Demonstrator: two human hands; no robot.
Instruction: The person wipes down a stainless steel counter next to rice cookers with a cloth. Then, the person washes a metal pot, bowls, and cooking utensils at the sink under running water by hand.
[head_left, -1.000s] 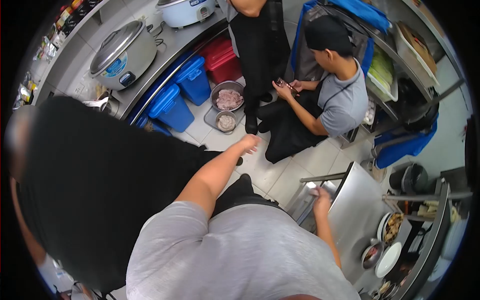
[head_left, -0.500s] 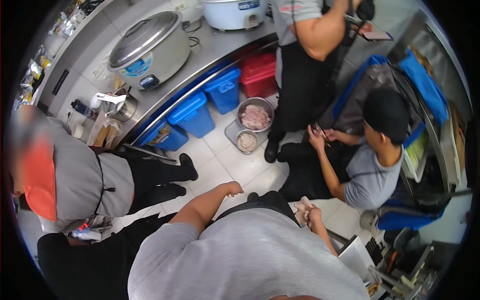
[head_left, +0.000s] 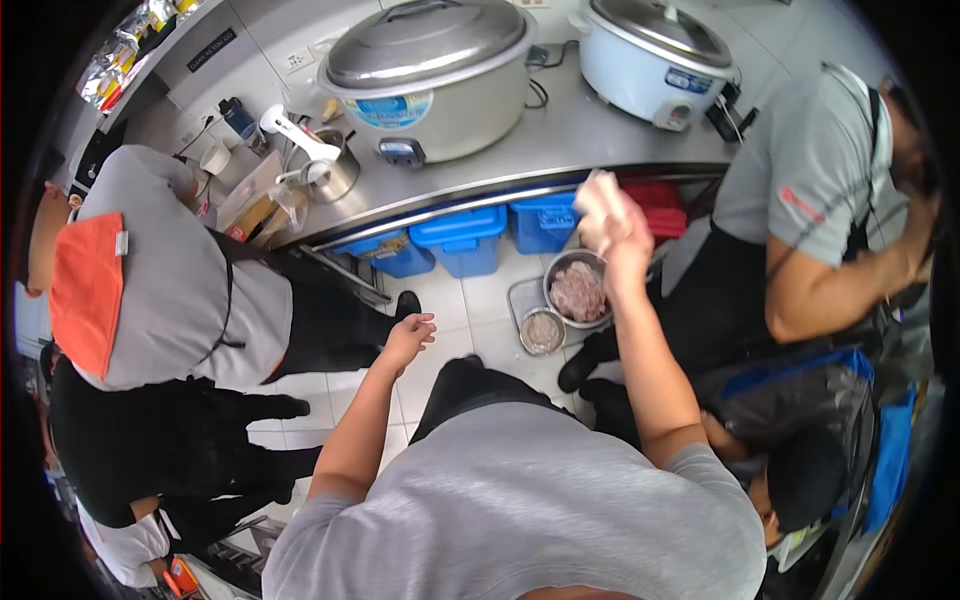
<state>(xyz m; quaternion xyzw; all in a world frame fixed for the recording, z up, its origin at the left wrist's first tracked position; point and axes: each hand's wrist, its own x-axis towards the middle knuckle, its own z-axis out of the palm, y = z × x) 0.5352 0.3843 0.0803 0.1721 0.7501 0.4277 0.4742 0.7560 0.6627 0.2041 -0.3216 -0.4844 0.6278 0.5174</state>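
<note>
Toward counter (head_left: 562, 115), right hand (head_left: 633, 250) stretched farther than before, gripping pale bundle (head_left: 602, 207); left hand (head_left: 406, 342) fingers parted. Larger bowl (head_left: 550, 287) holds pinkish meat (head_left: 578, 293).

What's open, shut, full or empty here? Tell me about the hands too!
Gray rice cooker: lid on
Light-blue rice cooker: lid on
Middle blue bin: lid on
Large steel bowl: uncovered, raw-looking meat inside
Small steel bowl: uncovered, pale food inside
Right hand: closed around an unclear pale item
Left hand: empty, fingers slightly curled
</note>
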